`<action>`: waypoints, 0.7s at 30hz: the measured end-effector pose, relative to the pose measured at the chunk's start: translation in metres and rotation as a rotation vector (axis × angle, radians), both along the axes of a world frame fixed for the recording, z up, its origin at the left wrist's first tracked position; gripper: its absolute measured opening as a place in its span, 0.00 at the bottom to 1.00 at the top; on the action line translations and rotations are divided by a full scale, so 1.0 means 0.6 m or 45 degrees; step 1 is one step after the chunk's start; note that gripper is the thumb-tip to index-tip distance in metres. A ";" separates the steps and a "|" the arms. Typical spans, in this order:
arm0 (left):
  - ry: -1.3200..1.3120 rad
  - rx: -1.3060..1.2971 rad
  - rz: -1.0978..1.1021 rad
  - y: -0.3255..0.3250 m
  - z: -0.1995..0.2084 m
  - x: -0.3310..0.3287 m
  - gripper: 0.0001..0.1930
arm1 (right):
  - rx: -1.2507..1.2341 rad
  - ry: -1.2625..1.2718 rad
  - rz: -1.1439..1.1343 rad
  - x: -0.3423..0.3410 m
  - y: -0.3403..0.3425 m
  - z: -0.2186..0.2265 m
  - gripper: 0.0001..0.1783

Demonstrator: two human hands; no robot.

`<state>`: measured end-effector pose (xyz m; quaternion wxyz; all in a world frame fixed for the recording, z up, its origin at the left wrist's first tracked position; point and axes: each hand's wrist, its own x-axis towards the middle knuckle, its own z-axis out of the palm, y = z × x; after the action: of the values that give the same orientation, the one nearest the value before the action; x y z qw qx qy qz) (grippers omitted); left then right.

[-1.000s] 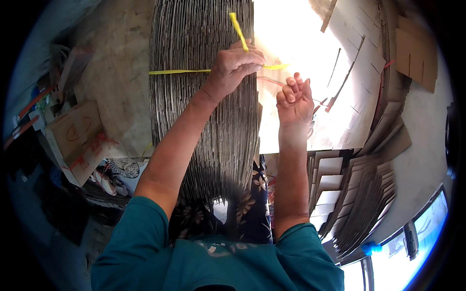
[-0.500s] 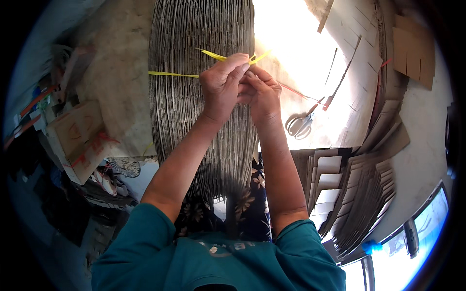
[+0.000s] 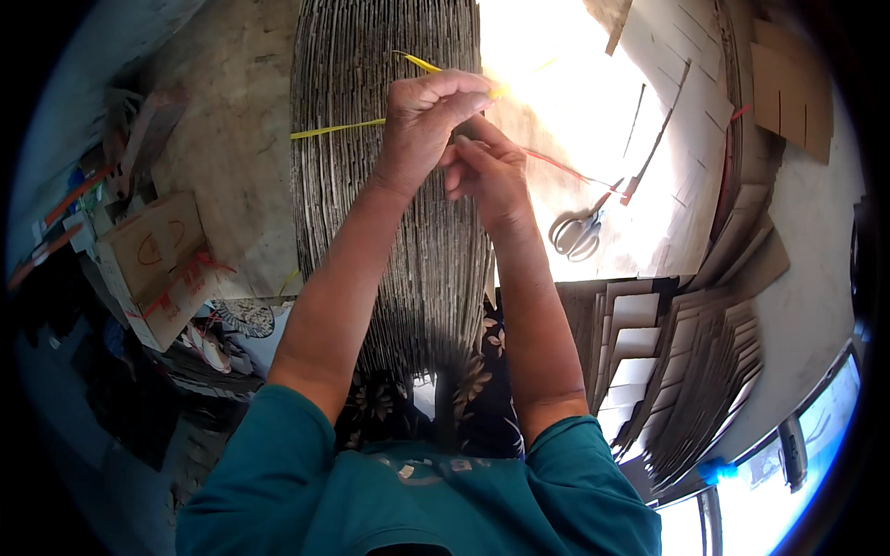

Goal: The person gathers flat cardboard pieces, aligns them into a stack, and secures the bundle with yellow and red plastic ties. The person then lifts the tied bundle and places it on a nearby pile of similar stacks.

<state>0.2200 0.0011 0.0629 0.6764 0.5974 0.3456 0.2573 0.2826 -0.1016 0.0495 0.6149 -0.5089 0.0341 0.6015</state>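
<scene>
A long, dense stack of brown cardboard sheets (image 3: 408,246), edges up, runs down the middle before me. A flat yellow strap (image 3: 336,128) crosses it from the left edge and passes under my left hand. My left hand (image 3: 417,120), closed, pinches the yellow strap between thumb and forefinger above the stack's right side; one loose strap end sticks up beyond its knuckles. Just below and to its right is my right hand (image 3: 496,176), its fingers loosely curled and apart. Its index fingertip lies close under the left fingers, where contact is hidden.
Grey-handled scissors (image 3: 577,233) lie right of the stack on the table, beside a thin red strap (image 3: 565,167). Slotted cardboard sheets (image 3: 681,120) lie far right; more cardboard pieces (image 3: 700,380) stand lower right. A cardboard box (image 3: 153,250) sits at the left.
Both hands were together at the yellow strap. My left hand has moved up and slightly right with the strap; the right hand has dropped a little and parted from it.
</scene>
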 end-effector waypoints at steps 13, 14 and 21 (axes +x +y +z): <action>0.386 -0.303 0.408 -0.040 0.025 -0.014 0.05 | 0.161 -0.013 -0.204 -0.016 -0.010 -0.008 0.24; 0.404 -0.339 0.437 -0.036 0.028 -0.007 0.06 | 0.189 -0.017 -0.212 -0.017 -0.012 -0.010 0.24; 0.540 -0.510 -0.449 0.038 0.025 -0.021 0.06 | 0.065 -0.152 -0.120 -0.014 -0.018 -0.007 0.19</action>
<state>0.2076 0.0236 0.0776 0.7274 0.5435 0.4137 -0.0664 0.2742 -0.1122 0.0451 0.6562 -0.5259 0.0057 0.5411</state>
